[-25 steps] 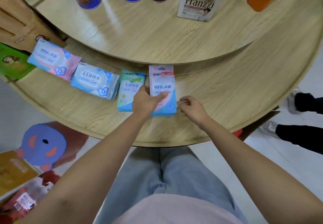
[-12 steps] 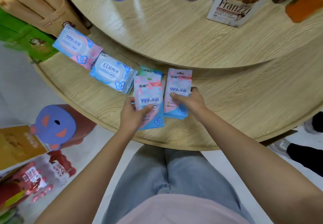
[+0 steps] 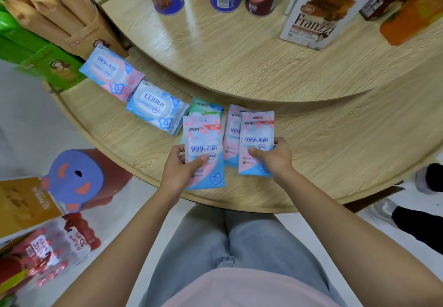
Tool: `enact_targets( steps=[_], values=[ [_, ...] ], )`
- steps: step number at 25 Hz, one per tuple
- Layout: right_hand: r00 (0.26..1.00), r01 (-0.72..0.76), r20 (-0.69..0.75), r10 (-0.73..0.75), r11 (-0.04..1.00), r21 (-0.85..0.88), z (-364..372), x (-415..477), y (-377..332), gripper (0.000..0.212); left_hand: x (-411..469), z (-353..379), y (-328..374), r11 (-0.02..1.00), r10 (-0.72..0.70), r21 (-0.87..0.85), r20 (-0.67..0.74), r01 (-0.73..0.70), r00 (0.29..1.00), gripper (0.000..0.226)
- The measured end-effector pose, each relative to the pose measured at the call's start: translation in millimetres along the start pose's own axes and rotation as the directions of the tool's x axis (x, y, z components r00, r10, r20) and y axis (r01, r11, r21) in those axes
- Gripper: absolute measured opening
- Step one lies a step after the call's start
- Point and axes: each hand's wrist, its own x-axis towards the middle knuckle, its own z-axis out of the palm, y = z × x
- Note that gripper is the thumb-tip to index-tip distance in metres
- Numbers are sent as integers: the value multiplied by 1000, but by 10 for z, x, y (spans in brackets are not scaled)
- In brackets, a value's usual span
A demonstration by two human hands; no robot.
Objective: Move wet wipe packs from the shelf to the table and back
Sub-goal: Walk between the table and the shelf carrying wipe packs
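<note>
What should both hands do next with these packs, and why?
Probably draw both hands back from the lower shelf, carrying the packs away. The left hand grips one pink-and-blue pack and the right hand grips a second pack, so both grasps look secure.

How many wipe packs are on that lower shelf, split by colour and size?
Slim pink packs: 3, one in the left hand, one in the right hand, one on the shelf behind it
Big pink pack: 1
Big blue pack: 1
Green pack: 1
Total: 6
</note>
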Motion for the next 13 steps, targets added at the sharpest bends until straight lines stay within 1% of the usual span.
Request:
enact_targets(
  steps=[2,4,6,8,10,13],
  values=[
    [1000,-12,23,10,997,80,-171,-88,52,54,-62,69,79,1000,17,13,38,-18,999,32],
    [999,-11,49,2,985,174,-337,-206,67,55,-104,153,165,996,61,51,105,-66,993,33],
    [1000,3,29,-11,960,281,-522,-369,85,56,-163,283,279,990,99,78,181,-115,978,35],
    [999,42,-32,-32,926,375,-697,-572,110,58,-225,425,406,982,121,108,273,-155,954,35],
    [991,87,-131,-30,886,456,-844,-803,169,57,-279,564,544,970,131,138,397,-201,908,37],
    [947,158,-317,48,789,594,-973,-1273,352,56,-368,766,690,927,111,226,597,-300,794,42]
  ],
)
